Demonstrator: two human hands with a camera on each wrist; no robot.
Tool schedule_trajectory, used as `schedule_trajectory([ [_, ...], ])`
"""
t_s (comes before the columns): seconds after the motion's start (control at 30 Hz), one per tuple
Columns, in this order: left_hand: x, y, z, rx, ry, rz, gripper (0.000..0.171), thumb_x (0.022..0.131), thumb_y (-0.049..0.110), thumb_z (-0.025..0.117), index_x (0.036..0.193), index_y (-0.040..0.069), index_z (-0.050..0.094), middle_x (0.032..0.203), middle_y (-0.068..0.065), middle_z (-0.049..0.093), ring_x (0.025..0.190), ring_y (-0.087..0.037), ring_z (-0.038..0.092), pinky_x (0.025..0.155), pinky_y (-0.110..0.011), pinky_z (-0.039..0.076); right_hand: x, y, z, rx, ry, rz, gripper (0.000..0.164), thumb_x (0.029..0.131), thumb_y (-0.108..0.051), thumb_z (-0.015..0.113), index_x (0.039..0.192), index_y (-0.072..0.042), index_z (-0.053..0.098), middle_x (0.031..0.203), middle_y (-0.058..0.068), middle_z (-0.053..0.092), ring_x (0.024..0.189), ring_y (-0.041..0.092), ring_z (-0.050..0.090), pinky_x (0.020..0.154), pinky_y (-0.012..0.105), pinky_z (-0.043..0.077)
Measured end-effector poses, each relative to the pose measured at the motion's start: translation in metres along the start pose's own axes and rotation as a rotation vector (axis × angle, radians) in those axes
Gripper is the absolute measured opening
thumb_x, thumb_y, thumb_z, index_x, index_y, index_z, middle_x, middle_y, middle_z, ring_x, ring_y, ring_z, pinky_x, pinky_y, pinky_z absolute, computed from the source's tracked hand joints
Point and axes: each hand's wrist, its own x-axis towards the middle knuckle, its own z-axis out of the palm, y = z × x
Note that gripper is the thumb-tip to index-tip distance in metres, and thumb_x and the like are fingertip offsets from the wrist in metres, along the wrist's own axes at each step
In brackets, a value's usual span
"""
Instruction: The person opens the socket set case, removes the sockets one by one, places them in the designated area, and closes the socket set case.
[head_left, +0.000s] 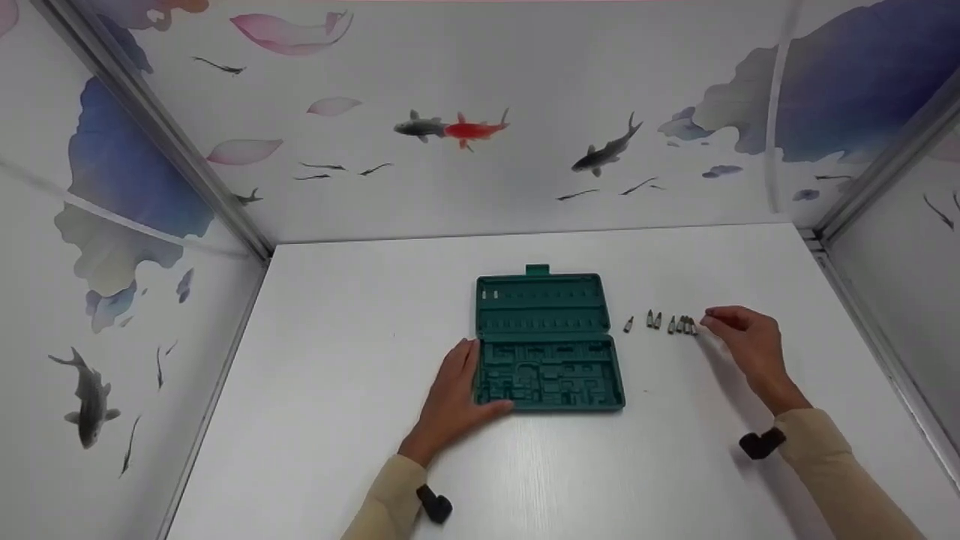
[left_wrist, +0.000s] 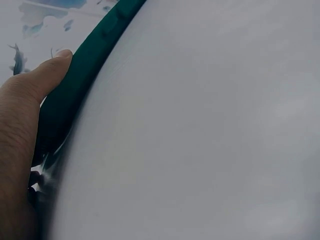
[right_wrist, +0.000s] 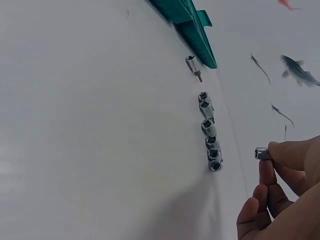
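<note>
A green plastic tool case (head_left: 551, 375) lies unfolded on the table, its moulded recesses facing up. My left hand (head_left: 450, 390) holds its near left corner, thumb (left_wrist: 52, 72) along the front edge and fingers at the left side. Two small pale pieces (head_left: 490, 295) sit in slots of the far half. To the right of the case, several chrome bit sockets (right_wrist: 207, 127) stand or lie in a loose row, with one bit socket (right_wrist: 192, 65) nearer the case. Past the row's right end, my right hand (head_left: 746, 345) pinches a bit socket (right_wrist: 262, 153) between thumb and fingertips, above the table.
The white table (head_left: 337, 360) meets a back wall (head_left: 525, 187) printed with fish and petals. Side walls with metal frame strips close off left and right. A latch tab (head_left: 537, 270) sticks out from the case's far edge.
</note>
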Motion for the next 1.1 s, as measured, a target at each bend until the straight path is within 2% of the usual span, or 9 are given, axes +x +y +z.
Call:
schedule_trajectory([
  [0.23, 0.0, -0.001, 0.0, -0.005, 0.006, 0.002, 0.125, 0.091, 0.079, 0.073, 0.177, 0.006, 0.018, 0.183, -0.014, 0.019, 0.168, -0.032, 0.019, 0.133, -0.055, 0.027, 0.0, 0.013, -0.01, -0.093, -0.074, 0.041, 0.046, 0.108, -0.033, 0.073, 0.137, 0.004, 0.073, 0.124, 0.015, 0.075, 0.098, 0.006, 0.063, 0.076, 0.022, 0.058],
  [0.37, 0.0, -0.002, 0.0, 0.006, 0.004, 0.001, 0.124, 0.092, 0.078, 0.073, 0.176, 0.006, 0.018, 0.183, -0.014, 0.019, 0.168, -0.032, 0.019, 0.133, -0.054, 0.026, 0.003, 0.017, -0.011, -0.15, -0.098, 0.042, 0.044, 0.108, -0.031, 0.073, 0.136, 0.004, 0.073, 0.129, 0.022, 0.074, 0.099, 0.008, 0.062, 0.076, 0.018, 0.055],
  [0.5, 0.0, -0.001, -0.001, 0.009, -0.001, 0.003, 0.124, 0.092, 0.077, 0.074, 0.177, 0.006, 0.018, 0.183, -0.014, 0.019, 0.168, -0.032, 0.019, 0.133, -0.054, 0.025, 0.006, 0.018, -0.009, -0.19, -0.1, 0.027, 0.041, 0.107, -0.027, 0.075, 0.134, 0.005, 0.074, 0.128, 0.024, 0.075, 0.102, 0.013, 0.063, 0.076, 0.013, 0.052],
  [0.7, -0.001, 0.001, 0.0, 0.017, -0.005, -0.009, 0.125, 0.091, 0.079, 0.073, 0.177, 0.006, 0.018, 0.183, -0.014, 0.02, 0.168, -0.031, 0.02, 0.134, -0.053, 0.025, 0.012, 0.018, -0.006, -0.221, -0.11, 0.027, 0.039, 0.105, -0.023, 0.076, 0.131, 0.006, 0.075, 0.124, 0.024, 0.075, 0.104, 0.025, 0.065, 0.073, 0.016, 0.052],
  [1.1, 0.0, -0.001, 0.001, 0.02, -0.002, -0.001, 0.124, 0.091, 0.079, 0.072, 0.177, 0.007, 0.018, 0.183, -0.014, 0.02, 0.168, -0.032, 0.019, 0.134, -0.053, 0.024, 0.021, 0.015, 0.0, -0.248, -0.109, 0.045, 0.037, 0.106, -0.022, 0.074, 0.127, 0.008, 0.077, 0.123, 0.027, 0.075, 0.106, 0.031, 0.066, 0.072, 0.015, 0.051],
])
